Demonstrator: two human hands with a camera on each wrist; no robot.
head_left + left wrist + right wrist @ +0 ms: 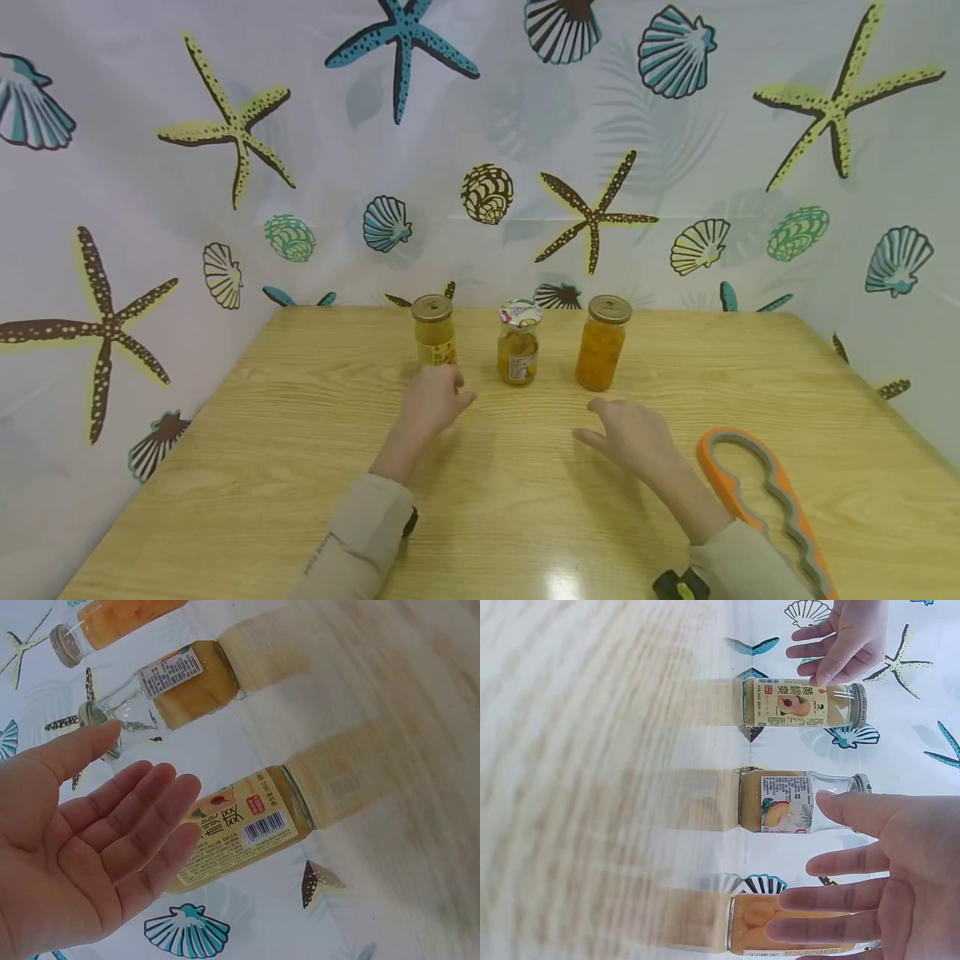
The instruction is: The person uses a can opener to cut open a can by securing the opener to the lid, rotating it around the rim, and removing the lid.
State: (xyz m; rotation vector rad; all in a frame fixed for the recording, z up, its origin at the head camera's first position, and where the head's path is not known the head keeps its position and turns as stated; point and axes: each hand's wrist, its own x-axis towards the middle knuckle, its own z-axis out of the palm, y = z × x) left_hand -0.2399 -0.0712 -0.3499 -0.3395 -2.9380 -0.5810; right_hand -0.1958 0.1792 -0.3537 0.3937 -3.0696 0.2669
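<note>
Pale wooden tabletop (517,483), backed by white fabric (465,100) printed with starfish and shells. Near the far edge, upright in a row, long axes vertical: yellow-labelled jar (435,332) at left, small jar (517,360) in the middle, orange-filled jar (600,354) at right. Directly ahead of the left hand (433,404): the yellow-labelled jar; cannot tell whether touching. Ahead and slightly left of the right hand (633,435), apart from it: the orange-filled jar. On both hands, fingers relaxed and released, grasping nothing. Right of the right forearm, orange-and-grey looped tool (722,479).
</note>
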